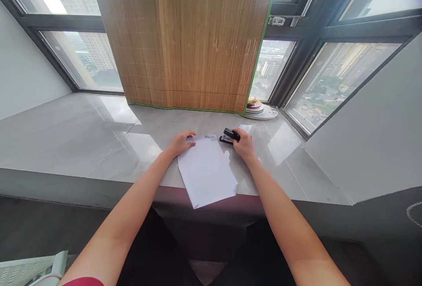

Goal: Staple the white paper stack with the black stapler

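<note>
Stapler (230,136) under right hand (243,144), grip clamped on it; left hand (180,143) flat, fingers apart, pressing paper (207,169).

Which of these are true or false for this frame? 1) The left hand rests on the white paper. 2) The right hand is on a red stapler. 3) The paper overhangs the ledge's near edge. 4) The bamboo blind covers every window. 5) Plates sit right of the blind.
1) True: the left hand rests on the far left corner of the white paper sheet.
2) False: the right hand is on a black stapler.
3) True: its near corner juts past the grey stone ledge.
4) False: the bamboo blind covers only the middle.
5) True: the stack of plates sits there.
</note>
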`<state>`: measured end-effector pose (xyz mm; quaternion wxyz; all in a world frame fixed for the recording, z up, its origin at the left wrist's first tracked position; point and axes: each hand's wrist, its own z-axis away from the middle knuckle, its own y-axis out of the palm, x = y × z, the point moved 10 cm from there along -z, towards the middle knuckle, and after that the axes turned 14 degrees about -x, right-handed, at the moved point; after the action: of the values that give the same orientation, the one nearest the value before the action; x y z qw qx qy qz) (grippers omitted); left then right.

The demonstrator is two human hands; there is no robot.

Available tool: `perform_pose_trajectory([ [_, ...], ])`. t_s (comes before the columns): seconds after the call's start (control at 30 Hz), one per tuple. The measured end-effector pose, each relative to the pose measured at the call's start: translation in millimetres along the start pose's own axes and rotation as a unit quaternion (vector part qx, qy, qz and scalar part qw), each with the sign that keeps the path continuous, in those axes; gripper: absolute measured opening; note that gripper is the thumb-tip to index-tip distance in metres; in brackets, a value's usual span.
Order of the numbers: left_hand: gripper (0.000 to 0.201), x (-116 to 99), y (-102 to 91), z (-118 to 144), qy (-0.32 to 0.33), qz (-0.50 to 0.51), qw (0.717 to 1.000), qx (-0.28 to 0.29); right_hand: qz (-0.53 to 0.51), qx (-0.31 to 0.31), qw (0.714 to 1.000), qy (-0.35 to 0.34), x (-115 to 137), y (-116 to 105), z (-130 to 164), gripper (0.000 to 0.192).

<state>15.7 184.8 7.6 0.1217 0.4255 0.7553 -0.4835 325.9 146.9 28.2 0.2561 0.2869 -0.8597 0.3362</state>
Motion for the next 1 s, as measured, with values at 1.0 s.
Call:
perform_pose_trajectory([
  [1.0,0.037,-116.5,63.9,-11.9,0.285,0.016,0.936,0.204,-0.037,0.245,0.954,-0.168,38.5,40.0,-14.9,0.033],
])
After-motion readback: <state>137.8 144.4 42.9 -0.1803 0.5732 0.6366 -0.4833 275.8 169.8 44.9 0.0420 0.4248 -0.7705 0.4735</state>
